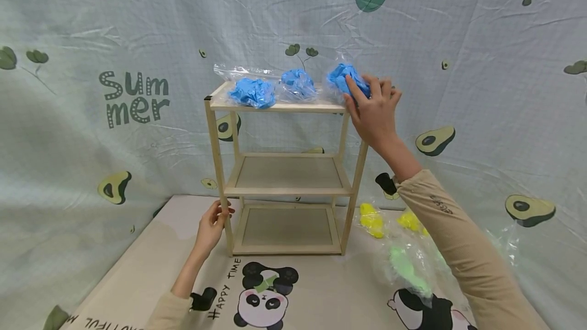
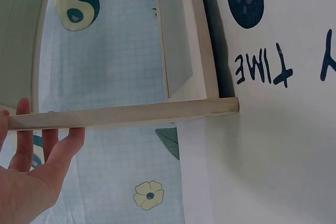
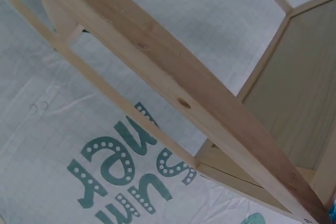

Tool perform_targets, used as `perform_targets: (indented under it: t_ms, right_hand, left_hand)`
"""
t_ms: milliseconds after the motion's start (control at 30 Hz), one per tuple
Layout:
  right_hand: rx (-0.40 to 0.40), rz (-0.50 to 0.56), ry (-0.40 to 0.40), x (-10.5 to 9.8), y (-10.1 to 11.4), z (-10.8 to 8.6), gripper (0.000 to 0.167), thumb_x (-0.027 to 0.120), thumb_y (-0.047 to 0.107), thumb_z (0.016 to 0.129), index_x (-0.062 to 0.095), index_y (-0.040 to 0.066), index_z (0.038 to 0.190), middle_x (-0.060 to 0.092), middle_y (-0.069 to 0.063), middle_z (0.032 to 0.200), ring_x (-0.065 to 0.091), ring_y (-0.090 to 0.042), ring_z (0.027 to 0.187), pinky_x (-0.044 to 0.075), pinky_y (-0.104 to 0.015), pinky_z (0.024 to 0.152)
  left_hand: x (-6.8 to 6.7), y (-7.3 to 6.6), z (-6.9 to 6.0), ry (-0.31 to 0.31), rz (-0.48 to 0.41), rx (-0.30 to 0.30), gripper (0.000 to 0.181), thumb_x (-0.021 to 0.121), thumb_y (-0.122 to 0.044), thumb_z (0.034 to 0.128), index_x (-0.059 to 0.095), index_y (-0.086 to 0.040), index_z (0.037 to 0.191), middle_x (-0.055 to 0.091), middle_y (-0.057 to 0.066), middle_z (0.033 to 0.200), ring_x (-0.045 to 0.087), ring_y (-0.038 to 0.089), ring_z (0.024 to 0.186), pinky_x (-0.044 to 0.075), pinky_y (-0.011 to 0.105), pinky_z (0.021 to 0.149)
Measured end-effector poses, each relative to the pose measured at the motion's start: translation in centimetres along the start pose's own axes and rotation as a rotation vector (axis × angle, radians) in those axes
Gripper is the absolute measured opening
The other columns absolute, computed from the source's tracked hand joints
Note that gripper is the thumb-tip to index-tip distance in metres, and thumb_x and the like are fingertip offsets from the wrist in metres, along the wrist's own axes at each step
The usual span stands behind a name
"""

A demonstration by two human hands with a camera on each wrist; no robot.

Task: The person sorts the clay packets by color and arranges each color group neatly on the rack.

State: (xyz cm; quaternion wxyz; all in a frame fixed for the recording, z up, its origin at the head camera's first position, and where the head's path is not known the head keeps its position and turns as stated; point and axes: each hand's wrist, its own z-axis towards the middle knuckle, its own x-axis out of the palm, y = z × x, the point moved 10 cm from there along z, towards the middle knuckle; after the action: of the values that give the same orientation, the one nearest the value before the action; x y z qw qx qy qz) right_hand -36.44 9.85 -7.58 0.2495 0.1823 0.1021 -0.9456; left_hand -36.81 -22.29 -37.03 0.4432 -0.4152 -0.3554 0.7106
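A wooden three-tier shelf rack [image 1: 284, 191] stands on the table, with three clear plastic bags of crumpled blue material along its top. My right hand [image 1: 377, 111] grips the rightmost blue bag [image 1: 341, 76] at the top's right end. The middle blue bag [image 1: 298, 83] and left blue bag [image 1: 253, 93] lie apart from that hand. My left hand [image 1: 212, 227] holds the front left post [image 2: 131, 115] of the rack low down, fingers around it in the left wrist view. In the right wrist view, rack bars [image 3: 173, 90] show but the right hand does not.
Right of the rack, clear bags with yellow contents [image 1: 371, 220] and green contents [image 1: 408, 269] lie on the table, partly behind the right sleeve [image 1: 458, 238]. A printed curtain [image 1: 481, 90] hangs behind. The rack's middle tier [image 1: 289, 171] and bottom tier [image 1: 289, 225] have flat panels.
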Motion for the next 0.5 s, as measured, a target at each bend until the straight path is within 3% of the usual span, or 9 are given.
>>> perform_targets:
  t_ms: [233, 500]
  right_hand:
    - [-0.034, 0.032, 0.021, 0.21, 0.05, -0.34, 0.042, 0.038, 0.030, 0.095, 0.044, 0.009, 0.132, 0.037, -0.022, 0.124, 0.033, -0.038, 0.096, 0.018, -0.051, 0.074]
    - [-0.066, 0.015, 0.046, 0.32, 0.19, -0.91, 0.042, 0.040, 0.027, 0.094, 0.045, 0.008, 0.130, 0.044, -0.019, 0.124, 0.035, -0.037, 0.096, 0.018, -0.049, 0.075]
  left_hand:
    - [0.15, -0.04, -0.04, 0.007, -0.007, -0.005, 0.024, 0.044, -0.017, 0.0921, 0.050, -0.003, 0.110, 0.058, 0.024, 0.101, 0.051, -0.008, 0.078, 0.050, 0.032, 0.074]
    - [0.01, 0.04, -0.05, 0.008, -0.007, -0.015, 0.025, 0.044, -0.019, 0.0914, 0.050, -0.004, 0.110, 0.058, 0.023, 0.102, 0.054, 0.000, 0.082, 0.050, 0.030, 0.074]
